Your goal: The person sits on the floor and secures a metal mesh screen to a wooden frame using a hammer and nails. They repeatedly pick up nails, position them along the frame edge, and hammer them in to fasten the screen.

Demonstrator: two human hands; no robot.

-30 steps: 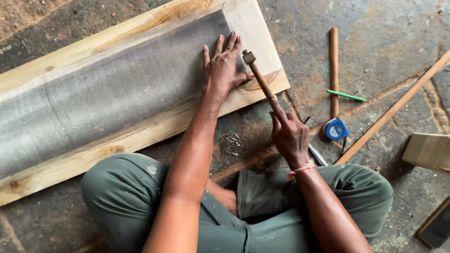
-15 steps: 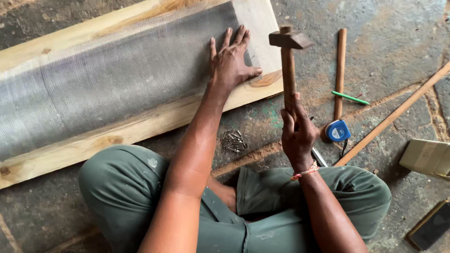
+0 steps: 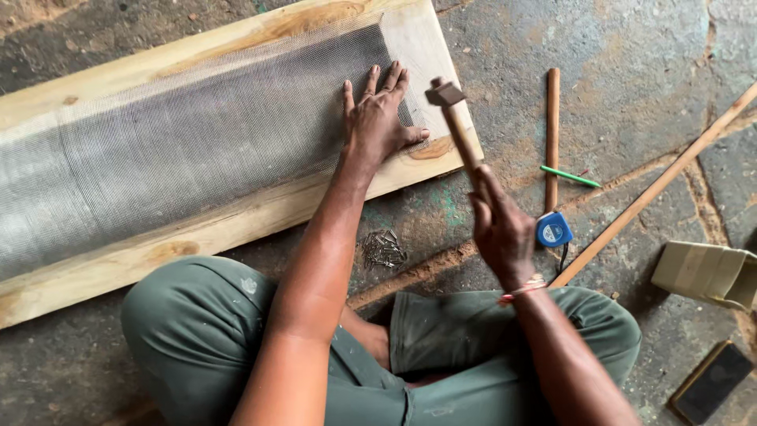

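My left hand [image 3: 378,118] lies flat, open, pinning mesh [image 3: 181,150] to the frame [image 3: 236,225]; right hand [image 3: 501,229] grips the hammer [image 3: 457,130] (strike squarely, clear of fingers).

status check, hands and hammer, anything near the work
Left hand flat on wire mesh over wooden frame. Right hand grips hammer, head raised above frame's end. Nail pile, tape measure on floor nearby.

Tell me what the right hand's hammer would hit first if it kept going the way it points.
The right hand holds the hammer aimed up and left, toward the frame. Its head is over the frame's bare end, just beside the left hand, so it would probably meet that wood first; height is unclear.
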